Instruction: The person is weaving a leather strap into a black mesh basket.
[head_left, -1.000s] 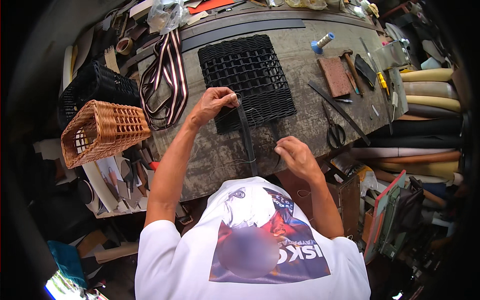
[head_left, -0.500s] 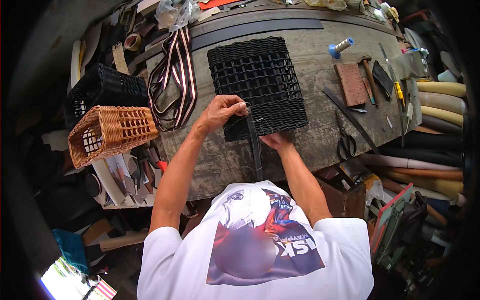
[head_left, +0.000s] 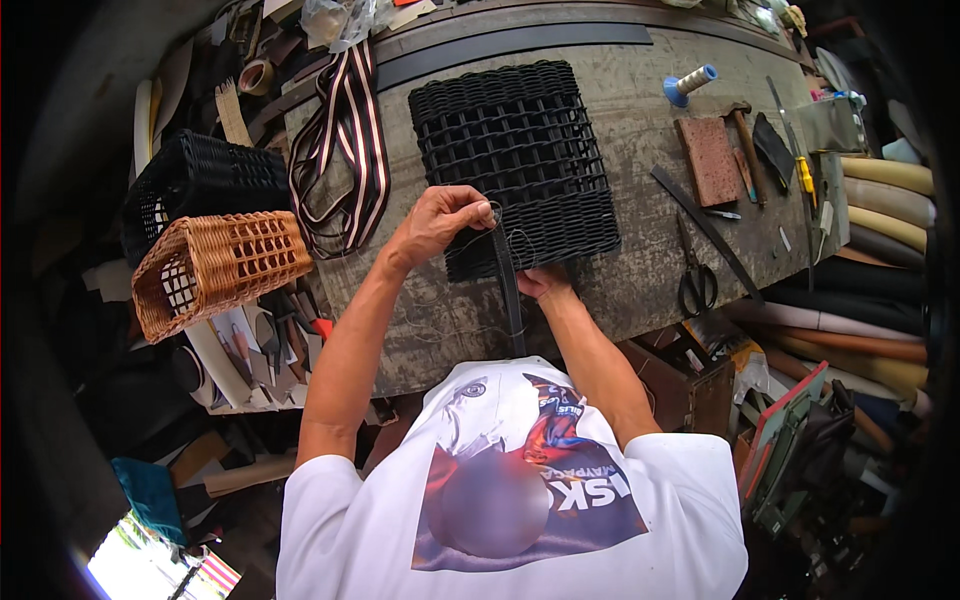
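A black woven basket (head_left: 515,150) lies on the worktable with its open lattice facing up. Over its near edge runs a narrow black strap (head_left: 509,290), reaching down toward my shirt. My left hand (head_left: 447,222) is closed in a pinch at the strap's upper end, thumb against forefinger. Thin thread (head_left: 520,243) loops loosely around the strap and below my left hand. Palm partly up, my right hand (head_left: 541,283) reaches under the basket's near edge, right of the strap. The basket hides most of its fingers.
Left of the basket lie striped webbing (head_left: 350,150), a tan wicker basket (head_left: 230,262) and another black basket (head_left: 215,175). To the right are scissors (head_left: 695,280), a dark strip (head_left: 705,232), a brick (head_left: 708,160), a hammer (head_left: 744,150) and a thread spool (head_left: 690,85).
Both hands stay in nearly the same places. The right hand shows slightly differently at the basket's near edge, and the loose thread has shifted left. The whole view has tilted slightly.
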